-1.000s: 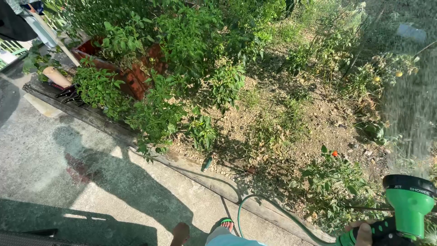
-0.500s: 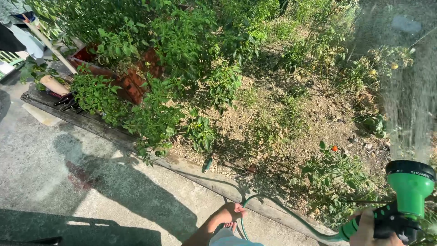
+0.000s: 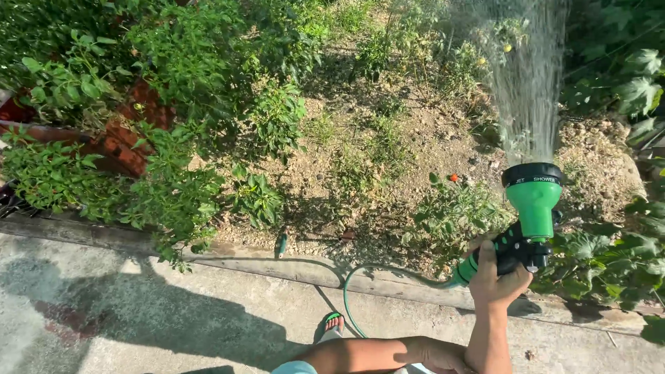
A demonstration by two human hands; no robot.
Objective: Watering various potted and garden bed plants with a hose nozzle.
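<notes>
My right hand (image 3: pixel 495 280) grips the black-and-green handle of a green hose spray nozzle (image 3: pixel 533 197), which points up and away over the garden bed. A shower of water (image 3: pixel 530 83) fans out from its round black-rimmed head onto bare soil and plants at the back right. The thin green hose (image 3: pixel 388 269) curves from the handle down over the bed's edge toward my foot in a green sandal (image 3: pixel 332 323). My left hand (image 3: pixel 436 354) lies low at the frame's bottom edge, beside my right forearm. Its fingers are partly cut off.
A weathered wooden border (image 3: pixel 263 262) divides the concrete path (image 3: pixel 138 312) from the soil. Leafy green plants (image 3: pixel 173 194) crowd the left, around reddish brick pieces (image 3: pixel 118 149). Broad-leaved plants (image 3: pixel 609 256) grow at right. A small orange fruit (image 3: pixel 454 177) and yellow fruits (image 3: pixel 508 48) show.
The view has swung right. My right hand has raised the nozzle toward the middle of the picture, and the spray now falls farther left. My left arm has come across toward the right forearm.
</notes>
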